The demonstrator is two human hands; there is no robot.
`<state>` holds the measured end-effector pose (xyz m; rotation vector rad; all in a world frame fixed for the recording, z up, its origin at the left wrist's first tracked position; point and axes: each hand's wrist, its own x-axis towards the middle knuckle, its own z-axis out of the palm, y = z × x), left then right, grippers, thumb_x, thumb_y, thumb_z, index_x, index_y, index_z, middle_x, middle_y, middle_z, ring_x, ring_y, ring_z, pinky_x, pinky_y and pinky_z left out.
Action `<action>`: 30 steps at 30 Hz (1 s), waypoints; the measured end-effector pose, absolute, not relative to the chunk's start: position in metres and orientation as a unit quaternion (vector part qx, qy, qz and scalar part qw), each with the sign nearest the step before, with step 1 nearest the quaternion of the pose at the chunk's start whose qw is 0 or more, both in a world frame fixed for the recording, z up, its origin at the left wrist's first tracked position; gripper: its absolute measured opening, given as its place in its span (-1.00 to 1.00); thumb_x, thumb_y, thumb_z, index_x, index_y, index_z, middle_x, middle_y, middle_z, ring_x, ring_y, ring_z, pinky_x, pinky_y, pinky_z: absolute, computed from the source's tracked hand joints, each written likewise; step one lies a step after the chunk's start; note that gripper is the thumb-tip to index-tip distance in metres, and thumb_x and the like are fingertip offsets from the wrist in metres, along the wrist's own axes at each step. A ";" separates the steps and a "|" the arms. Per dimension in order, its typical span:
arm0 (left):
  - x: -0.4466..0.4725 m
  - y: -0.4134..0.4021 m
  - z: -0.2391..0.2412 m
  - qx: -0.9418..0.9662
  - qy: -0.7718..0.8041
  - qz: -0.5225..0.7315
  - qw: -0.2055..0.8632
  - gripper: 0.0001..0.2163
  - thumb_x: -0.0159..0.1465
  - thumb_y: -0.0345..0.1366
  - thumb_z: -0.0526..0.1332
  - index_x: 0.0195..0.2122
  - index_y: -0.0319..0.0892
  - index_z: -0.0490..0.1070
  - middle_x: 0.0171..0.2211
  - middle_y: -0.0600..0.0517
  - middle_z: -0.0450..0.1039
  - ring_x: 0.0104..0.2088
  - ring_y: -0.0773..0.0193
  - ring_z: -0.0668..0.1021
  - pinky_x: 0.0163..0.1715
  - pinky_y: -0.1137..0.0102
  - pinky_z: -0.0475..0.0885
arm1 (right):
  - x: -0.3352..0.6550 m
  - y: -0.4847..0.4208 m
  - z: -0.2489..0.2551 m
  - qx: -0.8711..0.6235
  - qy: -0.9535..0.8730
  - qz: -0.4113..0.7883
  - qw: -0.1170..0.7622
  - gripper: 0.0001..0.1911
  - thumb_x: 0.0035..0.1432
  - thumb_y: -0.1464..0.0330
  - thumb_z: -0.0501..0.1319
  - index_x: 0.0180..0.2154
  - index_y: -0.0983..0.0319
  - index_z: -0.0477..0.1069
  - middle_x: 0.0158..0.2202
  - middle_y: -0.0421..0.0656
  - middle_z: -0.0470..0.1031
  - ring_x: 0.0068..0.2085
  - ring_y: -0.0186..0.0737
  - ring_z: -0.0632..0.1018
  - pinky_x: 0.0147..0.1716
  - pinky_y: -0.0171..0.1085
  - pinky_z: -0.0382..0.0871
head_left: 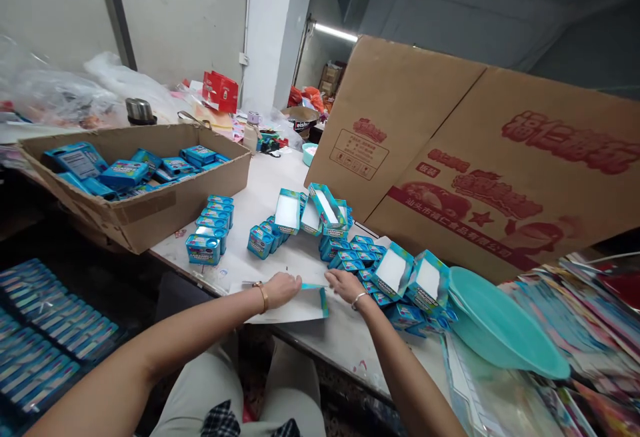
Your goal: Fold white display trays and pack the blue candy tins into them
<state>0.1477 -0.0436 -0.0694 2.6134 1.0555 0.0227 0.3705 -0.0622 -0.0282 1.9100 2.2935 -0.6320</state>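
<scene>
A white-lined paper box with blue-green printed edges (305,308) lies at the table's front edge, partly folded up. My left hand (283,288) is closed at its upper edge, fingers curled over the card. My right hand (346,285) is just right of the box, fingers stretched toward its far corner and apart from it. Past my right hand stand rows of small blue boxes (361,254). Open trays with white insides (393,270) rest on them, and another open tray (287,210) leans further back.
At left stands a cardboard carton (200,207) of blue packs. A short row of blue boxes (204,249) is beside it. A large printed cardboard sheet (450,157) rises behind. A turquoise basin (505,324) sits at right. Blue packs in a crate (45,324) lie low left.
</scene>
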 end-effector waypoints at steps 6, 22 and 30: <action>0.153 -0.048 -0.087 0.939 0.329 0.025 0.094 -0.59 0.30 -0.42 -0.02 0.18 -0.29 0.19 -0.07 -0.30 0.43 -0.07 -0.07 0.49 -0.21 0.15 0.41 | 0.349 -0.049 -0.037 0.573 0.795 -0.194 0.041 -0.64 0.20 0.12 0.19 -0.02 0.07 0.50 -0.21 -0.17 0.62 -0.14 -0.13 0.58 -0.20 -0.31 0.35; 0.096 -0.031 -0.078 0.973 0.232 -0.016 0.005 -0.84 0.28 -0.39 0.05 -0.14 -0.21 0.33 -0.19 -0.15 0.41 -0.22 0.07 0.48 -0.31 0.28 0.38 | 0.332 -0.086 -0.059 0.465 0.872 -0.026 0.153 -0.73 0.26 0.51 -0.02 -0.03 0.33 0.29 -0.13 0.08 0.49 -0.15 -0.02 0.57 -0.25 -0.16 0.43; 0.106 -0.032 -0.103 0.967 0.253 0.000 0.003 -0.79 0.34 -0.47 -0.09 -0.12 -0.19 0.29 -0.29 -0.14 0.43 -0.37 0.10 0.52 -0.44 0.29 0.39 | 0.336 -0.089 -0.064 0.453 0.877 -0.014 0.161 -0.73 0.30 0.52 -0.11 -0.07 0.27 0.28 -0.15 0.03 0.47 -0.18 -0.05 0.58 -0.26 -0.16 0.45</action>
